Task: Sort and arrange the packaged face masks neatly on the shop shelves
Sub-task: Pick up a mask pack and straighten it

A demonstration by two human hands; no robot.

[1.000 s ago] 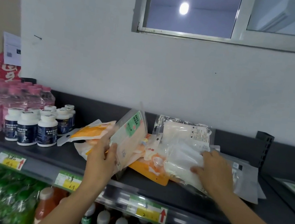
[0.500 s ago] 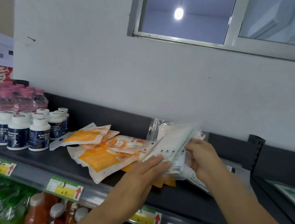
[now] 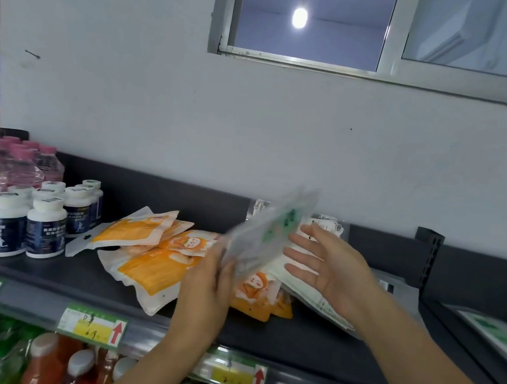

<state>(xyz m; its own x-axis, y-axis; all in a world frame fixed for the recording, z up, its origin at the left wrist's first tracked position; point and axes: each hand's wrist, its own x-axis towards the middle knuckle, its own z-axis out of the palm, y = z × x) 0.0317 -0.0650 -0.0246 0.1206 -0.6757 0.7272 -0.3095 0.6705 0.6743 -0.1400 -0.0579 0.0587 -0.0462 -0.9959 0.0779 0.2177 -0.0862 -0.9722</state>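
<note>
Two hands are up over the dark shelf. We see the left hand hold a see-through mask pack with green print by its low end, above the middle of the shelf. It is too blurry for us to read, and the thumb is hidden. The right hand is spread wide beside it, holding nothing. Orange mask packs lie heaped near the front edge. White packs hide partly behind the right hand.
</note>
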